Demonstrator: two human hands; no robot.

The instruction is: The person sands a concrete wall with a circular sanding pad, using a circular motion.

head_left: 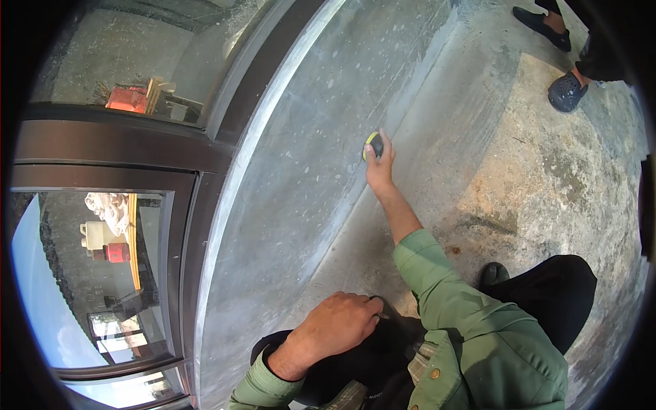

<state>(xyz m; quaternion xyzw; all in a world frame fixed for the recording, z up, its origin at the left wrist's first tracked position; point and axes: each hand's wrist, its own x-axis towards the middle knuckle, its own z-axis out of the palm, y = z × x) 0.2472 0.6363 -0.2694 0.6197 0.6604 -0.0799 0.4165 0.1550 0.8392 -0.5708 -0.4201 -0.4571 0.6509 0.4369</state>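
In the head view my right hand (pixel 381 164) grips a round sanding pad (pixel 373 146), dark with a yellow-green rim. The pad rests against the grey concrete wall (pixel 307 137), close to where wall and floor meet. Pale spots and whitish dusty streaks mark that surface. Lower down, my left hand (pixel 338 324) lies over my dark-trousered knee with its fingers curled. Something small and dark shows at its fingertips, but I cannot make out what it is.
Left of the wall runs a brown metal window frame (pixel 123 147); its glass shows a red container (pixel 128 99) and a cream jug (pixel 96 235). The stained concrete floor (pixel 547 191) spreads to the right. Another person's feet in dark shoes (pixel 566 92) stand at the upper right.
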